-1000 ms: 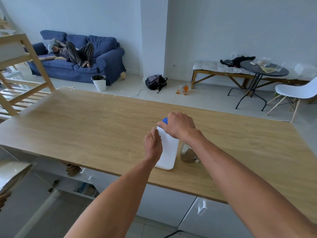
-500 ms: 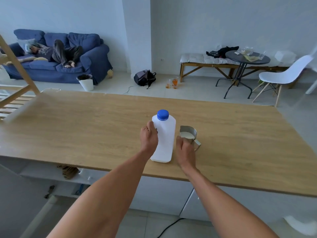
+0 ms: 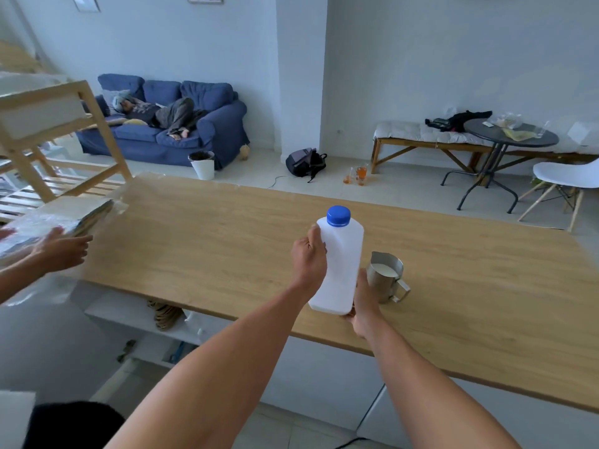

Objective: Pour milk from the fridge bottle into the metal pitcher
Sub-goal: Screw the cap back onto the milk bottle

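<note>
A white plastic milk bottle (image 3: 340,264) with a blue cap (image 3: 338,216) screwed on is held just above the wooden table (image 3: 201,241), tilted slightly. My left hand (image 3: 308,259) grips its upper left side. My right hand (image 3: 364,303) supports its lower right corner from beneath. Right beside the bottle stands the metal pitcher (image 3: 385,280), with white milk inside and its handle pointing right.
Another person's hand (image 3: 61,249) reaches in at the left edge beside a plastic-wrapped stack (image 3: 58,218). A wooden shelf frame (image 3: 48,131) stands at the left. Beyond the table are a blue sofa with a person lying on it, a bench, a round table and a white chair.
My right hand left the cap and dropped to the bottle's base. The capped bottle has lifted slightly off the table. Another person's hand appeared at the left.
</note>
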{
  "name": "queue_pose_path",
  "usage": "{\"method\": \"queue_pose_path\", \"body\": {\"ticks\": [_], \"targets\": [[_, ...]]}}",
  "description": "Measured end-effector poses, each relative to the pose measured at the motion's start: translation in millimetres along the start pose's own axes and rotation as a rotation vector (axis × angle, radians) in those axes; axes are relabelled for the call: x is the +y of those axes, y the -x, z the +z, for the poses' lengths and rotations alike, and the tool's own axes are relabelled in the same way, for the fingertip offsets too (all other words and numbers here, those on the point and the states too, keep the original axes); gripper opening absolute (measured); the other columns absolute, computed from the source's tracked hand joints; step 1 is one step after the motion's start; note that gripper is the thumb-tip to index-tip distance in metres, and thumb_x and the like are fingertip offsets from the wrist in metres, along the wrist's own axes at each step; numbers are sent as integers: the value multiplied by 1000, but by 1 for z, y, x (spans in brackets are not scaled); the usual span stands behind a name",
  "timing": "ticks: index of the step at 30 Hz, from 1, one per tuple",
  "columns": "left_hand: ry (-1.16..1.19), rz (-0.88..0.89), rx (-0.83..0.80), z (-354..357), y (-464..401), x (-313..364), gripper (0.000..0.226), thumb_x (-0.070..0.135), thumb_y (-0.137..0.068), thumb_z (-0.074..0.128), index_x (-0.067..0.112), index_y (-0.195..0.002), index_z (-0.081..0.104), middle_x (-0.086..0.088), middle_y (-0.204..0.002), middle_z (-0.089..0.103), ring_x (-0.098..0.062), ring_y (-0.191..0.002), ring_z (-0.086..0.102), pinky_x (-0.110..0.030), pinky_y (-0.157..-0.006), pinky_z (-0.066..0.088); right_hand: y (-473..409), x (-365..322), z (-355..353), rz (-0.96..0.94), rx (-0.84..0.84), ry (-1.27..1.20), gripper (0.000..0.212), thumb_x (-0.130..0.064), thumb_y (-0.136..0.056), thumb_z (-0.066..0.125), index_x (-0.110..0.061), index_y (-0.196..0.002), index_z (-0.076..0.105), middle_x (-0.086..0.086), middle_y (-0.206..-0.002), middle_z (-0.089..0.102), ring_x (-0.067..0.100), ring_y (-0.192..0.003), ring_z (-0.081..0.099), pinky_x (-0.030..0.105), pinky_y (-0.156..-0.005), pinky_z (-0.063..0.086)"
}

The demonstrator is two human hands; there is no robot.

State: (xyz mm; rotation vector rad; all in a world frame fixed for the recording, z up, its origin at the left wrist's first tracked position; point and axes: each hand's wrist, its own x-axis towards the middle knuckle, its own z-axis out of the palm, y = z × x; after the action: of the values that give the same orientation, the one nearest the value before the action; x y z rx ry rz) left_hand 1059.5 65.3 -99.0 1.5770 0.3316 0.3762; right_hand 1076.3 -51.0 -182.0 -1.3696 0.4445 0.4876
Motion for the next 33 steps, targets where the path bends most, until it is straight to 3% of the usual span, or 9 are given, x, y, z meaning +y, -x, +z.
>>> {"method": "queue_pose_path", "body": {"ticks": [3,7,12,16,21,26,28,30,33], "targets": [[5,14,14,-3,3,8,51,34,-108,38,20,-62,22,3,-55,24,-13,-51,19,-25,-46,18,-3,-3,0,-36,-10,14,51,-66,-97,39,-28,-118,66,2,-112,75,22,-99,70,35,-75,54],[-14,28,103,-4,3,17,53,41,-106,42,20,-63,22,-1,-58,23,-14,-53,20,-30,-50,19,-9,-12,4,-89,-82,105,52,-65,-103,34,-25,-109,67,7,-99,76,26,-90,73,33,-66,56],[-49,54,261,-5,12,32,54,50,-102,40,16,-63,25,-4,-61,26,-16,-55,23,-37,-57,20,-15,-23,8,-113,-224,213,55,-73,-96,39,-30,-112,70,6,-102,78,28,-94,75,42,-77,62],[-73,36,438,-2,25,40,54,44,-105,43,11,-65,31,-7,-63,29,-16,-54,25,-32,-54,22,-13,-27,9,-97,-334,260,56,-69,-97,42,-24,-112,72,4,-97,80,30,-94,76,49,-90,61],[-56,-1,659,-19,48,37,56,59,-95,44,13,-64,37,-7,-62,35,-17,-59,33,-35,-59,27,1,-17,20,-78,-506,343,49,-60,-98,44,-21,-111,71,7,-98,79,30,-90,75,35,-68,57],[-39,15,839,-55,91,39,61,69,-82,44,12,-62,35,-11,-62,32,-21,-61,31,-41,-60,27,32,8,48,-31,-617,406,52,-60,-94,50,-17,-113,72,9,-97,78,29,-81,76,36,-64,58],[-63,30,908,-77,114,38,61,66,-83,45,10,-61,35,-11,-61,33,-22,-60,31,-40,-59,27,55,23,61,-30,-702,463,50,-62,-95,50,-20,-110,72,7,-97,79,28,-85,77,45,-75,65],[-94,26,979,-99,139,39,60,64,-84,44,10,-60,37,-10,-59,35,-21,-59,34,-39,-60,30,81,38,72,-26,-774,498,48,-64,-96,49,-23,-106,73,7,-96,80,30,-88,78,51,-85,62],[-120,24,1084,-132,182,41,59,65,-84,43,11,-59,41,-8,-57,41,-19,-58,39,-37,-60,34,113,68,94,-42,-881,562,58,-77,-90,46,-30,-105,75,6,-100,79,31,-87,76,45,-68,62]]}}
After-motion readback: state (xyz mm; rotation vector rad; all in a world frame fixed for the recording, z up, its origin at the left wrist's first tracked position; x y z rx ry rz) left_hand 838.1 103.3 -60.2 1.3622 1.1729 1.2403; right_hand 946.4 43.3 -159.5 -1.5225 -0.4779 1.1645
